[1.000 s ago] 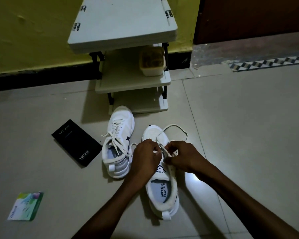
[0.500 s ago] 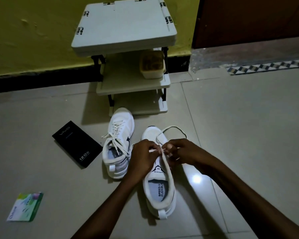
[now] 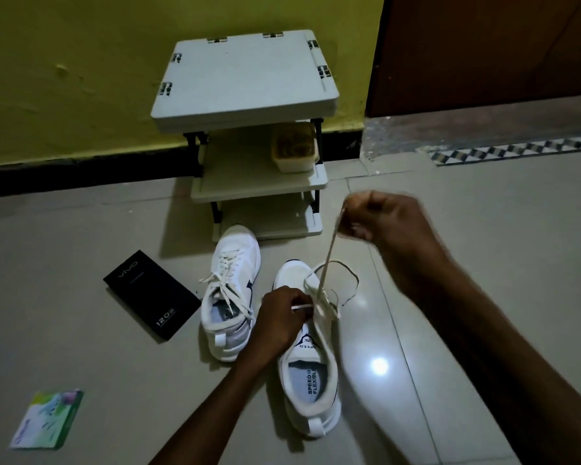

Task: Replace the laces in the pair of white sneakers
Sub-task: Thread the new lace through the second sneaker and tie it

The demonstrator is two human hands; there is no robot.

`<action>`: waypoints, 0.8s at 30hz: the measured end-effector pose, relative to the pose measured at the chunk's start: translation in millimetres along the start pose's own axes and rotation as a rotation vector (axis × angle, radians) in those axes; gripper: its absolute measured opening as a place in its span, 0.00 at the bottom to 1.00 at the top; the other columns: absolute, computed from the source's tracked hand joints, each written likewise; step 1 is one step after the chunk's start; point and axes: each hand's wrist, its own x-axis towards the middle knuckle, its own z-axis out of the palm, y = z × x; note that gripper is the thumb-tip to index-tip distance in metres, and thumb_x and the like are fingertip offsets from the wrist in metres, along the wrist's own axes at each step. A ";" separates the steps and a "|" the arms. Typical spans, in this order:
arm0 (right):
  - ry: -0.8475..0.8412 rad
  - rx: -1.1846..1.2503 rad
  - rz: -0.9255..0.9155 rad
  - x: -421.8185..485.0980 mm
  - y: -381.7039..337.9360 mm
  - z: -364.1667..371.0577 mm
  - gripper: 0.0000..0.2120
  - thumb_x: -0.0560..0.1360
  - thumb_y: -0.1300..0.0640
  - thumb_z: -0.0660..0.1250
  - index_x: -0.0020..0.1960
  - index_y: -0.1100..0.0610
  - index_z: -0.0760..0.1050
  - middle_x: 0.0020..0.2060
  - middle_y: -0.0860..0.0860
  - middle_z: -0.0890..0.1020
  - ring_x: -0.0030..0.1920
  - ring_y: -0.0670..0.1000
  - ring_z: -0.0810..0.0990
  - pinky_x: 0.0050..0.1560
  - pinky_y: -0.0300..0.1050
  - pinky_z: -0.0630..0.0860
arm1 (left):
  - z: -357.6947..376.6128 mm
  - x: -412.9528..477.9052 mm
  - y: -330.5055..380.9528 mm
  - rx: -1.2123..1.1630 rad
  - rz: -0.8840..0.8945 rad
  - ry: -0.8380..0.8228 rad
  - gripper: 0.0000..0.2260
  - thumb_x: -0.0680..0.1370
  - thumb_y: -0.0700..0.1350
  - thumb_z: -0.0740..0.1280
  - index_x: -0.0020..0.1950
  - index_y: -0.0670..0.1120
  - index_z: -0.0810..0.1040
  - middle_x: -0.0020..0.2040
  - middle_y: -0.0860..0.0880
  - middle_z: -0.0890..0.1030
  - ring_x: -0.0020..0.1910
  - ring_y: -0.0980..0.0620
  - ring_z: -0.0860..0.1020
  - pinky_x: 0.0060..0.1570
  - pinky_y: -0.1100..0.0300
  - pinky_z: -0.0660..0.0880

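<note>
On the pale tiled floor [image 3: 450, 297] the nearer white mesh sneaker [image 3: 311, 380] lies with its heel toward the person. It is only partly laced and sits just beside the second white mesh sneaker [image 3: 232, 297], already laced, in front of a small grey plastic shelf rack [image 3: 245, 78]. The right hand [image 3: 379, 219] is high above the toe, fingers curled into a fist round one end of the flat cream lace [image 3: 330, 255], which runs taut and slanting down to the upper eyelets. That hand is blurred, so I cannot tell exactly how the fingers pinch it. The left hand [image 3: 282, 317] sits low against the shoe's throat, fingers curled and pinching what looks like the lace's other end, a white tip poking out toward the eyelets. A slack loop of lace lies on the floor by the toe. The danger, as I judge it, is in the pull. If the right hand draws too hard while the left pinch is light, the short end could slip back through its eyelet and the two ends come out uneven. The sneaker is braced by the left hand alone, so a sharp tug could tip or drag it on the smooth tile. The flat lace may also twist as the loose loop feeds in — leaving a kinked crossing to redo.
</note>
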 end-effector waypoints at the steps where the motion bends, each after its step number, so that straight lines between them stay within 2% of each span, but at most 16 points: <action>1: -0.044 0.183 -0.039 -3.2 -21.4 -1.6 0.08 0.79 0.60 0.62 0.44 0.62 0.77 0.38 0.51 0.82 0.43 0.49 0.82 0.51 0.47 0.81 | -2.5 -0.7 2.4 0.028 0.024 0.010 0.06 0.74 0.38 0.71 0.49 0.46 0.85 0.47 0.49 0.85 0.47 0.53 0.81 0.47 0.64 0.73; 3: -0.132 0.430 0.014 -11.0 -41.5 -0.7 0.10 0.81 0.57 0.58 0.47 0.61 0.74 0.39 0.51 0.81 0.41 0.48 0.81 0.48 0.45 0.81 | -10.8 0.0 8.4 0.135 0.106 0.097 0.09 0.72 0.38 0.70 0.46 0.50 0.84 0.45 0.51 0.84 0.47 0.52 0.81 0.48 0.60 0.75; 4: -0.154 0.398 0.077 -13.4 -39.3 1.5 0.10 0.82 0.56 0.56 0.49 0.60 0.74 0.40 0.51 0.81 0.36 0.46 0.79 0.42 0.42 0.80 | -17.4 2.2 13.9 0.204 0.152 0.189 0.09 0.72 0.38 0.70 0.46 0.51 0.83 0.45 0.51 0.82 0.48 0.51 0.79 0.50 0.56 0.75; 5: -0.159 0.239 0.141 -13.4 -26.4 4.4 0.10 0.82 0.56 0.56 0.49 0.59 0.74 0.42 0.52 0.81 0.32 0.45 0.77 0.35 0.40 0.77 | -26.6 4.5 22.6 0.256 0.191 0.309 0.08 0.73 0.38 0.69 0.46 0.51 0.82 0.46 0.51 0.81 0.48 0.49 0.78 0.50 0.53 0.74; 6: -0.162 -0.049 0.189 -12.8 -8.5 7.2 0.10 0.82 0.55 0.57 0.48 0.58 0.74 0.44 0.53 0.82 0.30 0.45 0.75 0.32 0.40 0.73 | -37.8 7.2 32.1 0.286 0.225 0.436 0.06 0.74 0.40 0.69 0.47 0.50 0.81 0.47 0.51 0.81 0.49 0.49 0.76 0.50 0.52 0.72; 8: -0.203 -0.735 0.235 -7.8 39.1 7.5 0.11 0.81 0.50 0.60 0.46 0.56 0.75 0.45 0.53 0.83 0.36 0.49 0.78 0.37 0.44 0.73 | -60.3 11.9 49.1 0.349 0.261 0.579 0.04 0.76 0.46 0.69 0.50 0.50 0.79 0.49 0.52 0.78 0.50 0.50 0.74 0.48 0.52 0.72; 9: -0.251 -0.994 0.252 -6.9 60.8 6.9 0.13 0.80 0.47 0.62 0.47 0.56 0.76 0.46 0.53 0.83 0.43 0.52 0.80 0.42 0.45 0.74 | -67.0 13.9 54.3 0.388 0.232 0.566 0.08 0.75 0.51 0.71 0.52 0.50 0.78 0.50 0.52 0.77 0.50 0.50 0.74 0.47 0.53 0.73; 10: -0.299 -1.130 0.280 -8.8 78.0 6.7 0.16 0.78 0.44 0.63 0.49 0.57 0.77 0.47 0.54 0.83 0.48 0.54 0.80 0.47 0.46 0.74 | -71.0 15.2 56.4 0.418 0.169 0.508 0.12 0.75 0.55 0.71 0.53 0.50 0.77 0.51 0.52 0.77 0.49 0.51 0.75 0.46 0.54 0.74; 11: -0.344 -1.156 0.309 -11.4 90.4 6.6 0.19 0.77 0.41 0.63 0.49 0.58 0.78 0.46 0.54 0.83 0.49 0.54 0.81 0.49 0.47 0.76 | -71.9 16.7 57.0 0.432 0.087 0.437 0.15 0.74 0.59 0.70 0.53 0.51 0.77 0.49 0.52 0.78 0.48 0.50 0.77 0.45 0.54 0.75; 13: -0.389 -1.081 0.334 -14.8 106.9 6.8 0.20 0.75 0.40 0.66 0.45 0.57 0.80 0.41 0.54 0.85 0.45 0.53 0.82 0.50 0.49 0.78 | -66.5 17.3 50.7 0.386 -0.058 0.309 0.16 0.75 0.63 0.66 0.47 0.51 0.77 0.44 0.49 0.81 0.44 0.47 0.80 0.43 0.54 0.77; 15: -0.363 -1.060 0.289 -14.6 113.0 6.7 0.15 0.75 0.43 0.67 0.36 0.53 0.77 0.37 0.54 0.84 0.42 0.54 0.83 0.47 0.49 0.79 | -56.7 15.6 38.6 0.306 -0.090 0.214 0.13 0.75 0.61 0.66 0.43 0.52 0.76 0.43 0.49 0.82 0.45 0.47 0.80 0.43 0.56 0.74; 17: -0.326 -1.083 0.238 -10.9 114.1 7.0 0.18 0.75 0.47 0.66 0.30 0.53 0.71 0.34 0.54 0.81 0.40 0.56 0.81 0.43 0.47 0.76 | -47.4 13.4 25.5 0.287 -0.051 0.118 0.11 0.74 0.57 0.70 0.49 0.51 0.76 0.49 0.49 0.79 0.52 0.47 0.78 0.48 0.56 0.72; 19: -0.321 -1.077 0.211 -8.4 114.0 6.9 0.20 0.76 0.49 0.65 0.28 0.54 0.68 0.29 0.52 0.77 0.38 0.56 0.79 0.38 0.46 0.72 | -38.2 10.7 15.3 0.311 -0.056 0.004 0.21 0.72 0.54 0.73 0.61 0.49 0.73 0.59 0.47 0.72 0.59 0.47 0.72 0.56 0.54 0.71; 21: -0.320 -1.061 0.203 -6.1 114.6 6.1 0.19 0.76 0.50 0.65 0.28 0.53 0.70 0.27 0.50 0.74 0.38 0.55 0.78 0.38 0.45 0.70 | -31.9 10.0 9.4 0.288 -0.101 -0.053 0.32 0.70 0.52 0.76 0.69 0.48 0.66 0.64 0.45 0.66 0.63 0.45 0.70 0.61 0.53 0.70; 24: -0.313 -1.052 0.219 -5.3 103.3 5.4 0.16 0.77 0.50 0.66 0.30 0.51 0.76 0.28 0.47 0.77 0.38 0.51 0.78 0.39 0.41 0.68 | -26.6 9.1 4.0 0.213 -0.135 -0.038 0.36 0.69 0.51 0.77 0.72 0.48 0.63 0.66 0.44 0.65 0.65 0.43 0.69 0.64 0.51 0.69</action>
